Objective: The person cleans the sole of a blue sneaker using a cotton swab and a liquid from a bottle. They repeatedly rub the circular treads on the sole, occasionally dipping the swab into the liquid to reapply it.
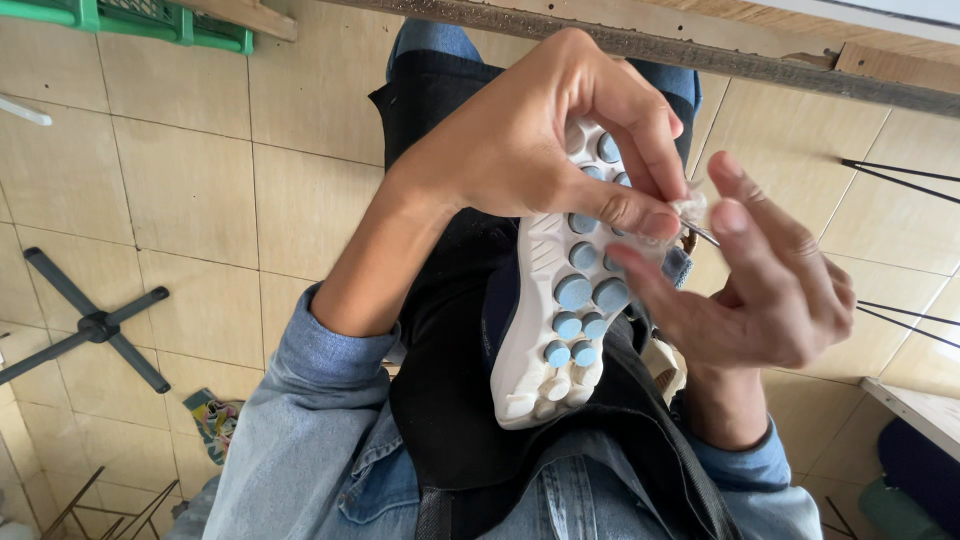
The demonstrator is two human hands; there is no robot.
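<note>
Head view is looking down at a person's lap, where a shoe [560, 310] is lying sole up on a black apron [450, 400]. The sole is white with round blue studs, and the toe end is pointing toward the person's body. The left hand [530, 140] is curling over the far end of the shoe, its grip narrow, with thumb and forefinger pinching a small clear scrap [690, 208] just beside the shoe's right edge. The right hand [770, 290] is hovering to the right of the shoe, fingers loosely spread; its forefinger and thumb are meeting the same clear scrap, so both hands are sharing a hold on it. A thin metal tip [702, 234] is showing just under that scrap, but which hand is holding it cannot be told. Both arms are wearing blue denim sleeves. Left of the shoe, on the tiled floor [190, 190], a black cross-shaped stand [95, 325] is lying, and a green crate [140, 18] is sitting well beyond it.
</note>
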